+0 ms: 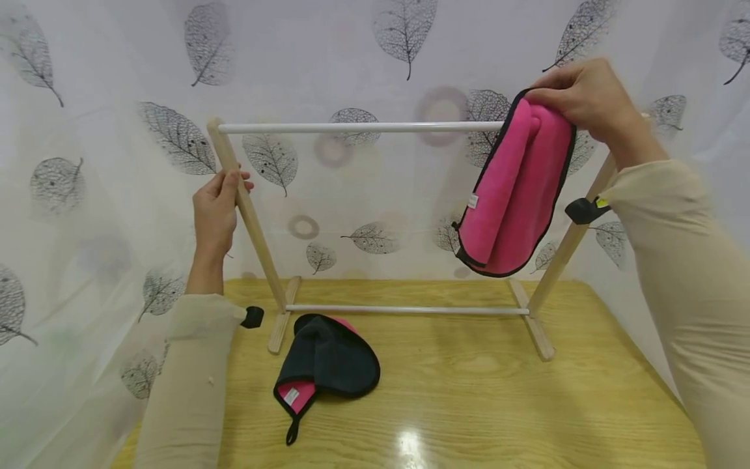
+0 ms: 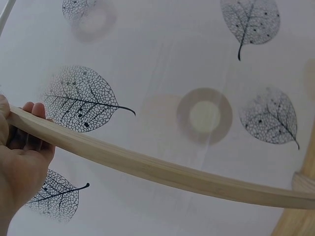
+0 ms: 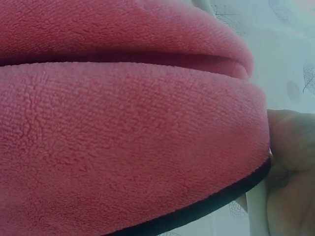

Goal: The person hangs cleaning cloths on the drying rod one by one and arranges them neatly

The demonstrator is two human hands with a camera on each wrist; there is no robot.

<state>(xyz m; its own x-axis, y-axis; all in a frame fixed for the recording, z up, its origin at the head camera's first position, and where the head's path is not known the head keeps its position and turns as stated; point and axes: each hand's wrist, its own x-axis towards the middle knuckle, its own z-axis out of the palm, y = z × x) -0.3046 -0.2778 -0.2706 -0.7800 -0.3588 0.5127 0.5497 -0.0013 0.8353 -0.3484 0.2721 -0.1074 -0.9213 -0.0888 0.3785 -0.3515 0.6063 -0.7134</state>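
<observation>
In the head view my left hand (image 1: 213,208) grips the left wooden post (image 1: 258,241) of a rack, fingers wrapped behind it. The left wrist view also has this hand (image 2: 27,167) around the post (image 2: 147,164). My right hand (image 1: 586,101) pinches the top of a pink towel (image 1: 510,202) with black edging, at the right part of the white top rail (image 1: 363,127). The towel hangs down in a lengthwise fold and hides part of the rail; whether it passes over the rail I cannot tell. Pink plush (image 3: 147,118) fills most of the right wrist view.
A second towel (image 1: 346,358), dark outside and pink inside with a hanging loop, lies crumpled on the wooden table (image 1: 457,404), left of centre. The rack's lower rail (image 1: 404,309) and wooden feet stand behind it. A leaf-patterned curtain (image 1: 363,58) closes off the back.
</observation>
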